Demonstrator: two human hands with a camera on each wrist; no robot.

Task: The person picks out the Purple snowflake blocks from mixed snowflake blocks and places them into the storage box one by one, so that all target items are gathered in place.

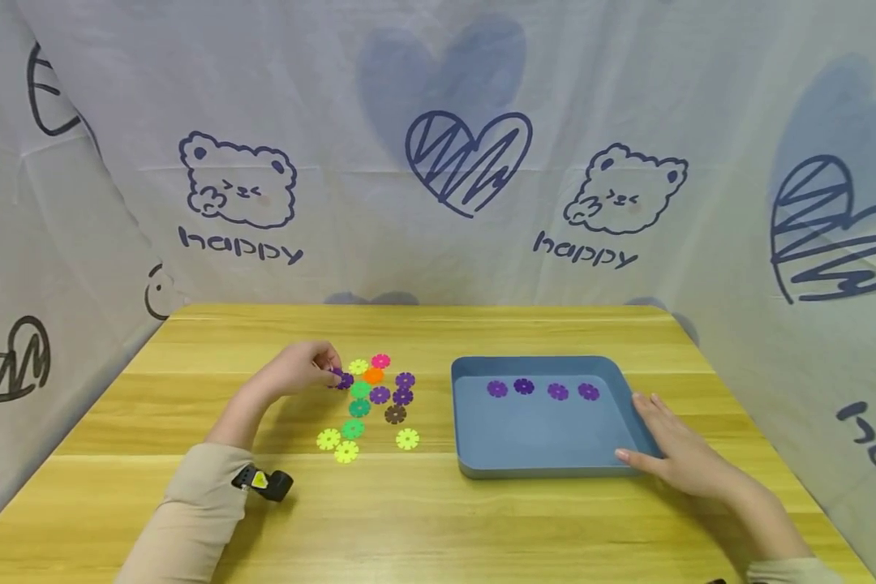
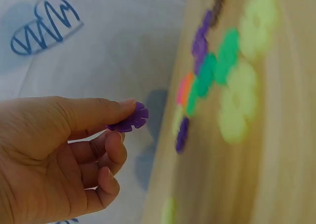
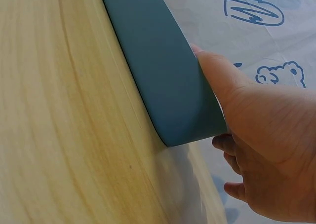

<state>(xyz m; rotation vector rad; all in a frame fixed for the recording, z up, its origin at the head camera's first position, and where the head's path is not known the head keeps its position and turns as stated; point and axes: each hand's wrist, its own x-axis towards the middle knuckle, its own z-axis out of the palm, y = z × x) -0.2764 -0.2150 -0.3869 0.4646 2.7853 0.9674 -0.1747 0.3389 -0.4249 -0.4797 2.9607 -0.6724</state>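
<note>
My left hand (image 1: 302, 369) pinches a purple notched plastic disc (image 2: 132, 118) between thumb and fingers, at the left side of a loose group of discs. Another purple disc (image 2: 182, 135) lies on the table just beyond it in the left wrist view. My right hand (image 1: 679, 450) holds the near right corner of a blue-grey tray (image 1: 540, 438). Its thumb lies over the rim and its other fingers are along the outer wall, partly hidden in the right wrist view. Several purple discs (image 1: 558, 392) lie in a row in the tray.
Loose discs on the wooden table (image 1: 380, 527) include an orange disc (image 1: 373, 375), a pink disc (image 1: 381, 361), a brown disc (image 1: 396, 414), green discs (image 1: 353, 428) and yellow discs (image 1: 346, 452). A printed white cloth (image 1: 350, 203) hangs behind and at both sides.
</note>
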